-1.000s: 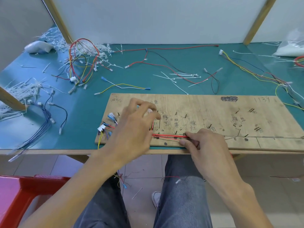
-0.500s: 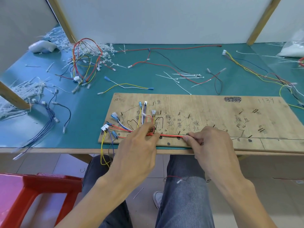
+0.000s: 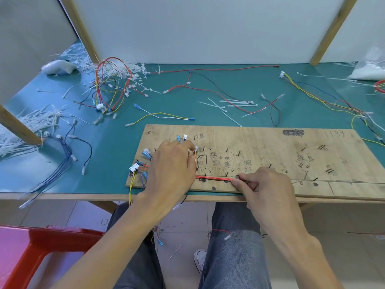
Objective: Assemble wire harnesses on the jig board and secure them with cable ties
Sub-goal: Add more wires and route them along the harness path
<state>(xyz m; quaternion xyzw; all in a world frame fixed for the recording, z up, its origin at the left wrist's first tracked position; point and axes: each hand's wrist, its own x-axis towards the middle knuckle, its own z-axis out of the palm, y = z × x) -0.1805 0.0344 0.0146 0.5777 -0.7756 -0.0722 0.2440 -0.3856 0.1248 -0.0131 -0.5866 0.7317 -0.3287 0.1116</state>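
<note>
Low centre of the frame, the right hand [image 3: 264,184] pinches the red wire bundle [image 3: 214,178] taut along the jig board [image 3: 270,151] near edge. The left hand [image 3: 170,167], fingers closed on branch wires at centre-left, could tug them off their pins. Cable ties [image 3: 233,102] lie loose further up the worktop [image 3: 116,142].

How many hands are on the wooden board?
2. The left hand rests over the wires at the board's left end; the right hand pinches the red wires near its front edge.
</note>
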